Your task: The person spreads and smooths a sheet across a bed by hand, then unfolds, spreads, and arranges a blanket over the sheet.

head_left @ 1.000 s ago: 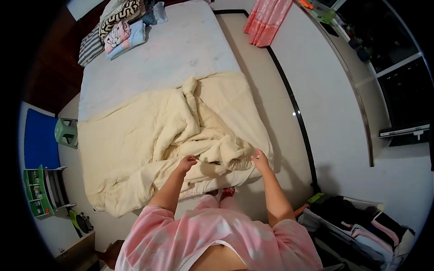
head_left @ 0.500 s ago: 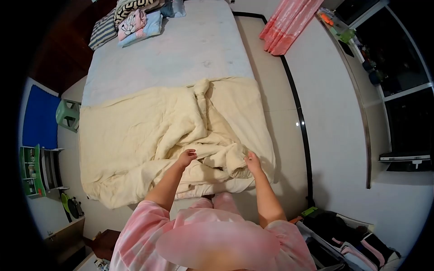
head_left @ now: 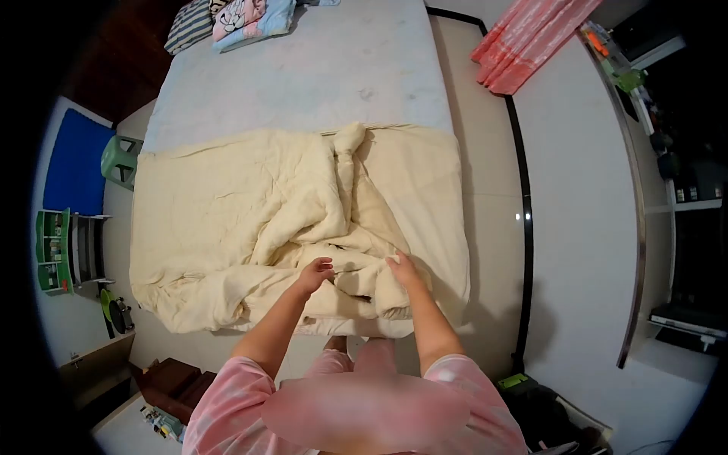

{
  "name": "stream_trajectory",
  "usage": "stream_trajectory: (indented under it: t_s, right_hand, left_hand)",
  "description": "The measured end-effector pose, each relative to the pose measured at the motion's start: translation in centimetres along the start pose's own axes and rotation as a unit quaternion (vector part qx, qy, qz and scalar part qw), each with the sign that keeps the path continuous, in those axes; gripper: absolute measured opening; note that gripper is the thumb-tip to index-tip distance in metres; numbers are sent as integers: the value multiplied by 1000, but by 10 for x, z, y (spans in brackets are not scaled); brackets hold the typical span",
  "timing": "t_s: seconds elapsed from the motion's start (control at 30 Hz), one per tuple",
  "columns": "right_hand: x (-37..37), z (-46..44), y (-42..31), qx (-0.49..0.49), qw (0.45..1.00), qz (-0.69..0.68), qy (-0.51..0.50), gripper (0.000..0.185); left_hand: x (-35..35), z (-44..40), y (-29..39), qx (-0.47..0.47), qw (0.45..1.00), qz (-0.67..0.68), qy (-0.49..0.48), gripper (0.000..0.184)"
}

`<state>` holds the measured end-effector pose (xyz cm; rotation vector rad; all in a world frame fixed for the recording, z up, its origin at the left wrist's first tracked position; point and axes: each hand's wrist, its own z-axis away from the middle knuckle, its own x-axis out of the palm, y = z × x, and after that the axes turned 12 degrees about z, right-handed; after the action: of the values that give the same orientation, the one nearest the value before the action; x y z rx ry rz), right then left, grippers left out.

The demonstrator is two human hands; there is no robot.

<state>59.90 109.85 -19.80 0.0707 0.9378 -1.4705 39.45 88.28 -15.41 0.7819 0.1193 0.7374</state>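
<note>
A cream quilt (head_left: 227, 189) lies over the near half of the bed, spread on the left and bunched in folds at the middle front. My left hand (head_left: 314, 277) hovers over those folds with its fingers slightly bent and apart, holding nothing that I can see. Further right, my right hand (head_left: 404, 271) is at the bunched part, fingers apart and stretched toward the cloth; whether it touches cannot be made out. Under the quilt, the pale blue bed sheet (head_left: 303, 83) covers the far half of the mattress.
Folded bedding (head_left: 258, 23) and a striped pillow (head_left: 189, 26) are at the far left. A green stool (head_left: 120, 161) stands left of the bed. Tiled floor (head_left: 489, 227) runs along the right side, below a pink curtain (head_left: 523, 45). A dark pile (head_left: 538, 413) sits near right.
My right hand has moved left, toward my left hand, and its fingers have come apart. The view has shifted, with the bed's far end moving up out of frame.
</note>
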Motion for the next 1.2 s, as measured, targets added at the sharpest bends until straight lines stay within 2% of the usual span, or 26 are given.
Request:
stream_trajectory:
  t_s: [0.13,0.27,0.37,0.47,0.57,0.6,0.63,0.7,0.73,0.77,0.8,0.83,0.87,0.9,0.97,1.07,1.17,1.2]
  right_hand:
    - [1,-51,0,-2,1000,23,-9,64]
    - [0,-122,3,-36,998,8,41,66]
    - [-5,-160,-17,-82,994,55,54,69]
    - [5,-179,-44,-79,991,69,88,68]
    - [-11,-181,-72,-60,984,131,-103,61]
    - [-38,-155,-97,-55,991,60,-109,57]
    - [-31,-165,-81,-57,992,-83,-73,57]
    - [-18,-184,-41,-59,931,-360,9,55]
    - [-77,-128,-73,-9,901,-432,18,50]
    - [-76,-152,-26,-4,900,-430,75,44]
    - [-111,-130,-16,9,883,-453,123,35]
    - [-141,-114,1,38,846,-504,169,31]
    - [-165,-101,33,10,829,-516,215,30]
    - [-193,-75,43,1,810,-531,251,39]
    - [-211,-56,104,-31,770,-555,314,42]
    - [-211,-40,167,56,774,-533,338,43]
    - [-185,-42,212,175,791,-491,320,44]
    - [-162,-64,252,206,801,-473,304,44]
  left_hand:
    - [26,-38,-13,6,1000,10,26,43]
    - [48,-72,-22,30,998,11,54,45]
    - [51,-88,-37,36,996,16,81,48]
    - [46,-99,-50,34,994,16,107,50]
    - [41,-109,-65,26,993,18,112,48]
    - [42,-111,-65,26,993,13,116,47]
    - [44,-113,-64,25,993,9,119,45]
    - [53,-115,-54,57,991,-14,121,45]
    - [58,-115,-45,75,989,-27,122,45]
    - [63,-114,-35,85,989,-31,117,44]
    - [68,-112,-24,94,989,-35,112,44]
    - [73,-111,-16,104,988,-39,106,43]
    - [77,-115,-11,120,987,-52,93,40]
    - [82,-117,-3,120,988,-49,77,39]
    - [93,-121,9,120,991,-43,47,36]
    - [106,-126,26,119,990,-74,25,36]
    - [113,-128,45,142,972,-182,51,41]
    - [114,-131,48,147,961,-225,63,47]
